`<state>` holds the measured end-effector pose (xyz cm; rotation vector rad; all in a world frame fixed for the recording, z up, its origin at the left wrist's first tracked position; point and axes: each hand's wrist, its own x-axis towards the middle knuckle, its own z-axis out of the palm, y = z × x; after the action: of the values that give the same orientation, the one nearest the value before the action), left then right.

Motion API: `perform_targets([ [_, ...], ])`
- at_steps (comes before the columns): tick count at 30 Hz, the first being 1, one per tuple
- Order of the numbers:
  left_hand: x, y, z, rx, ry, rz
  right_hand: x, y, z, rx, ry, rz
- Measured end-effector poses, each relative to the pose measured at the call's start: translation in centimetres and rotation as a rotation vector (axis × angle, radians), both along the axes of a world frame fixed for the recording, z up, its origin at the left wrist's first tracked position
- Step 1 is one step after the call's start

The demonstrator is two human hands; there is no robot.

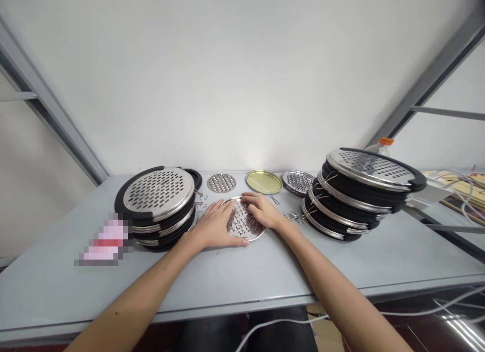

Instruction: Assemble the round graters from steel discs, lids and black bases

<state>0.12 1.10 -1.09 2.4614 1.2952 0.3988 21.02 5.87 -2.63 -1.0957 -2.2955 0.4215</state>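
A round metal grater plate (242,223) with raised holes lies in front of me on the grey table. My left hand (217,225) grips its left side, with the thumb along the near rim and the fingers toward the far rim. Curled over the far right rim is my right hand (262,209), its thumb bent onto the plate. Behind my hands are a perforated disc (222,183), a gold-coloured round lid or tray (264,182) and another grater plate (298,182). A small metal clip (275,200) lies near my right hand.
Round graters with black edging are piled in a left stack (159,195) and a leaning right stack (373,170). Loose wire rings (293,216) lie by the right stack. An orange-capped bottle (384,146) stands behind it. A white cable (280,321) hangs below the table edge.
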Motion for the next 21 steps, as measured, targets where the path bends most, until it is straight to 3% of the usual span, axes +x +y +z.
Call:
perform_targets([
  [21,0.3,-0.1,0.4,0.043,0.018,0.031,-0.2,-0.8,0.7,0.044,-0.139,-0.046],
])
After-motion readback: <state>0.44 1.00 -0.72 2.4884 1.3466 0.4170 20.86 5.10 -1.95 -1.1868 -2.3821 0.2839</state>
